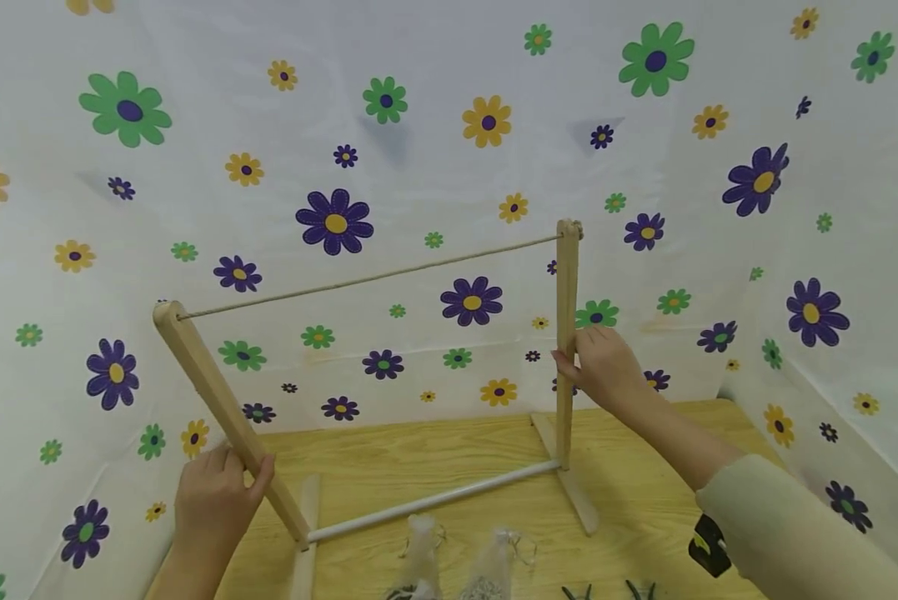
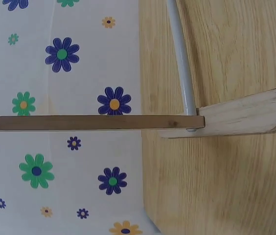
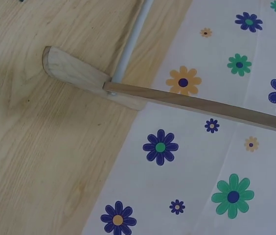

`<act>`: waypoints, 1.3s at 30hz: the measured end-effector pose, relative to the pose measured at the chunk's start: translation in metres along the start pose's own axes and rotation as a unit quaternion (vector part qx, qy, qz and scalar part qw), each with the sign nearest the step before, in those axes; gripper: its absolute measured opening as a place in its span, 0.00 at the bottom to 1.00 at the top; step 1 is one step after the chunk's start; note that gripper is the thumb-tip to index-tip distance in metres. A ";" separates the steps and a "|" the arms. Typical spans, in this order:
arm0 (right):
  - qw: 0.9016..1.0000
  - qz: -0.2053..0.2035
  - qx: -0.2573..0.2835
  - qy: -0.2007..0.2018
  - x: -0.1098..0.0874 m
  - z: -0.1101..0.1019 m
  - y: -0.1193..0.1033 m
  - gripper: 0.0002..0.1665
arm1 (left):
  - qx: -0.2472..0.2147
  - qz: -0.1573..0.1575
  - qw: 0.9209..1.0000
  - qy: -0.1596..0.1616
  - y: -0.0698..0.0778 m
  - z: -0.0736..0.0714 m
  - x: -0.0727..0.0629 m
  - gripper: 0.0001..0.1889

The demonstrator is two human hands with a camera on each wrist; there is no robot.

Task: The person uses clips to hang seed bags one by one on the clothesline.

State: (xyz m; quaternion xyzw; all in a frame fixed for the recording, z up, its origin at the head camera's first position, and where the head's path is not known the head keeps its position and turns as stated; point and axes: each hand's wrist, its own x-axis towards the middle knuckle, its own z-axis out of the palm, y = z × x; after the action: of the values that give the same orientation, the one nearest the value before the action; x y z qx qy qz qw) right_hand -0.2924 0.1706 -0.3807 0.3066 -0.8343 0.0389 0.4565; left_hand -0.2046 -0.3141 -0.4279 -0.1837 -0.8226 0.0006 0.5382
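A wooden stand rests on the table, with a left post (image 1: 208,392) and a right post (image 1: 566,292). A thin cord (image 1: 373,277) runs between their tops, and a white rod (image 1: 433,501) joins them low down. My left hand (image 1: 212,500) grips the left post below its middle, the thumb on the near side. Around the right post, about halfway up, my right hand (image 1: 606,367) holds on with thumb and fingers. The left post meets a flat wooden foot (image 2: 245,112) in the left wrist view; the right wrist view shows the other foot (image 3: 74,71).
Two sheer bags, a left one (image 1: 422,550) and a right one (image 1: 489,567), stand on the wood-grain table (image 1: 373,450). Dark tool tips (image 1: 641,590) show at the bottom edge. A black and yellow object (image 1: 709,546) lies beside the right sleeve. Flower-printed sheeting (image 1: 418,183) surrounds the table.
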 end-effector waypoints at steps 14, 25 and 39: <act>1.000 0.005 -0.020 0.005 -0.033 -0.032 0.037 0.31 | -0.017 0.029 0.999 -0.019 0.037 0.032 0.019 0.32; 0.999 0.030 -0.036 0.004 -0.057 -0.059 0.053 0.42 | -0.047 0.036 0.998 -0.020 0.066 0.052 0.033 0.30; 0.997 0.061 -0.040 -0.002 -0.075 -0.074 0.059 0.40 | -0.077 0.022 0.997 -0.007 0.085 0.059 0.038 0.30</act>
State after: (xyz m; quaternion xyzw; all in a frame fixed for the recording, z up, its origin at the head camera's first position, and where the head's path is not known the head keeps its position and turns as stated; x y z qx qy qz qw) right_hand -0.2406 0.2797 -0.3835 0.2369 -0.8532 0.0328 0.4634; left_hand -0.2447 -0.2115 -0.4360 -0.2427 -0.8194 -0.0495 0.5169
